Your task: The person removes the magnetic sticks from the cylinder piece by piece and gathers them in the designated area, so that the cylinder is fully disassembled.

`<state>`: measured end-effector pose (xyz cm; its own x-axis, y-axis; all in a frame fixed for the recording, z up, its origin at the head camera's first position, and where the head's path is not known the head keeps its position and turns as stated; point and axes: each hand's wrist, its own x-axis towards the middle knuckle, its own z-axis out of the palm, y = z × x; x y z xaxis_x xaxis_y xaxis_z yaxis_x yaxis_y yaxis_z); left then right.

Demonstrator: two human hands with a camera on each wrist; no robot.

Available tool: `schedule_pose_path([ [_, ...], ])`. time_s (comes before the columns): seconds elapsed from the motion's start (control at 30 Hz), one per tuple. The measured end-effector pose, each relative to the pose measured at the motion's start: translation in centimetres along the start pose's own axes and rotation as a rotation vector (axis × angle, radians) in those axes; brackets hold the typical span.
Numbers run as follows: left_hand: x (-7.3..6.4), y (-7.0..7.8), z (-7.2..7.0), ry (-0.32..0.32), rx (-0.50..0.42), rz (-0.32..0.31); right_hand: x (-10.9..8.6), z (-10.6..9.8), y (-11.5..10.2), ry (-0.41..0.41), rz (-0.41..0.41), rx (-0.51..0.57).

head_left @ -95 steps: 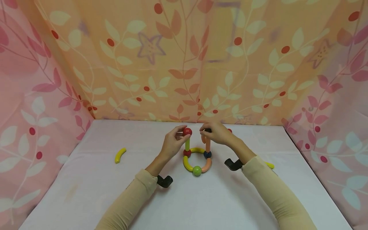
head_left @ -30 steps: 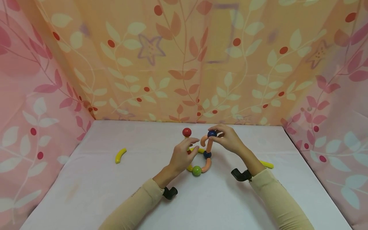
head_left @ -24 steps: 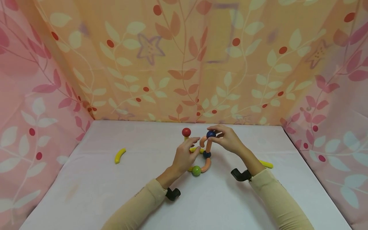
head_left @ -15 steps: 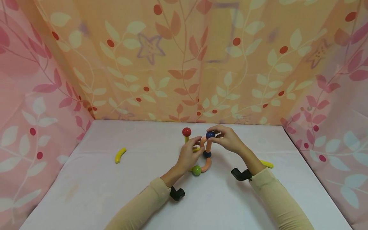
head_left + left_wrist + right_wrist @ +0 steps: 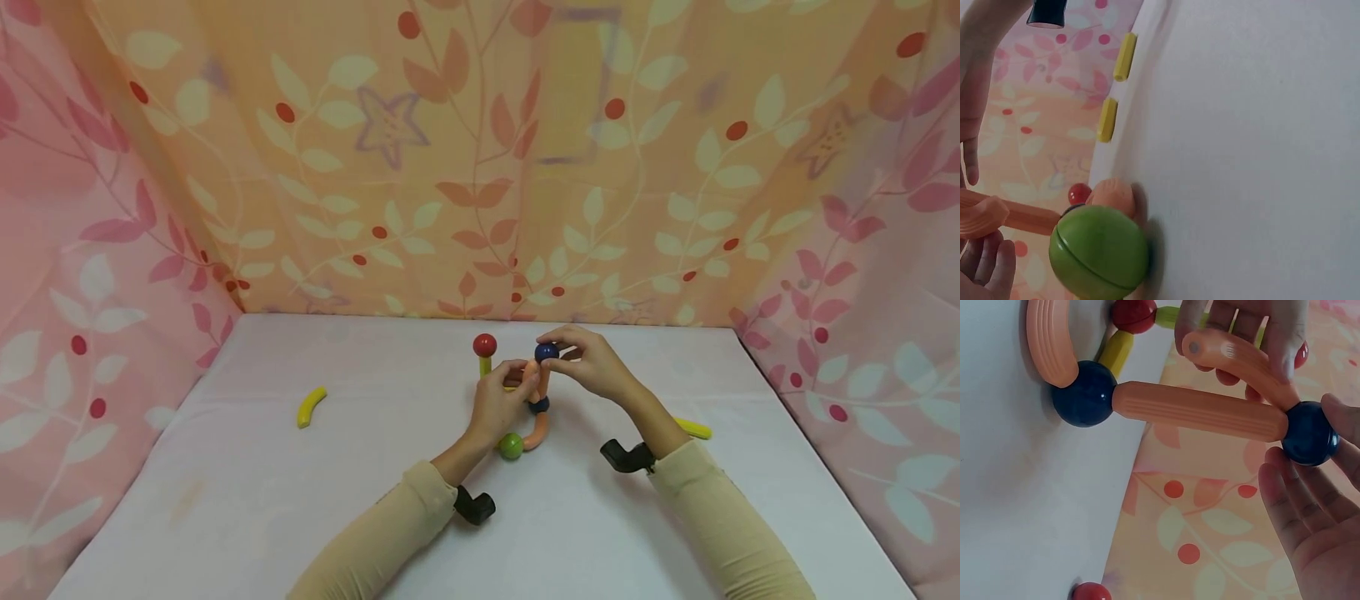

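My right hand [image 5: 588, 360] pinches a blue ball [image 5: 1310, 433] between thumb and fingers, at the top of an upright orange stick [image 5: 1200, 411]. A curved orange stick [image 5: 1235, 359] joins that ball, and my left hand [image 5: 498, 404] holds it between thumb and fingers. The upright rises from a lower blue ball [image 5: 1085, 394] in a ring on the table. A green ball [image 5: 511, 446] forms the ring's near side, with a curved orange piece [image 5: 536, 433] beside it. Behind my left hand, a red ball [image 5: 484, 345] tops a green stick [image 5: 485, 367]. My left hand hides the ring's left part.
A curved yellow stick [image 5: 311, 407] lies on the white tabletop at left. Another yellow stick [image 5: 693, 428] lies beyond my right forearm. The right wrist view shows a separate red ball [image 5: 1091, 592] near the table's back edge. Patterned curtains [image 5: 480, 167] enclose the table.
My left hand has left the red ball, moved right and taken hold of the curved orange stick. The right hand keeps the blue ball, and the curved stick has swung nearer the upright.
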<state>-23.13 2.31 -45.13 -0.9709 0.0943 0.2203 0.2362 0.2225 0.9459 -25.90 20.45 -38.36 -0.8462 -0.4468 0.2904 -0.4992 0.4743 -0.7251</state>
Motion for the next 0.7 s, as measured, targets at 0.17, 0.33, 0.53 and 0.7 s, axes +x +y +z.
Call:
schedule_pose_path([
  [0.17, -0.11, 0.09, 0.06, 0.003, -0.031, -0.043, -0.01, 0.05, 0.01, -0.005, -0.003, -0.010],
  [0.33, -0.02, 0.20, -0.05, -0.017, -0.065, -0.062, 0.03, -0.02, 0.14, -0.007, 0.000, 0.003],
  [0.53, -0.06, 0.28, -0.29, -0.094, -0.074, -0.155, -0.09, -0.16, 0.43, 0.017, 0.032, 0.002],
  [0.7, -0.27, 0.16, -0.65, -0.149, -0.095, -0.242, -0.20, -0.23, 0.36, 0.017, 0.051, 0.003],
])
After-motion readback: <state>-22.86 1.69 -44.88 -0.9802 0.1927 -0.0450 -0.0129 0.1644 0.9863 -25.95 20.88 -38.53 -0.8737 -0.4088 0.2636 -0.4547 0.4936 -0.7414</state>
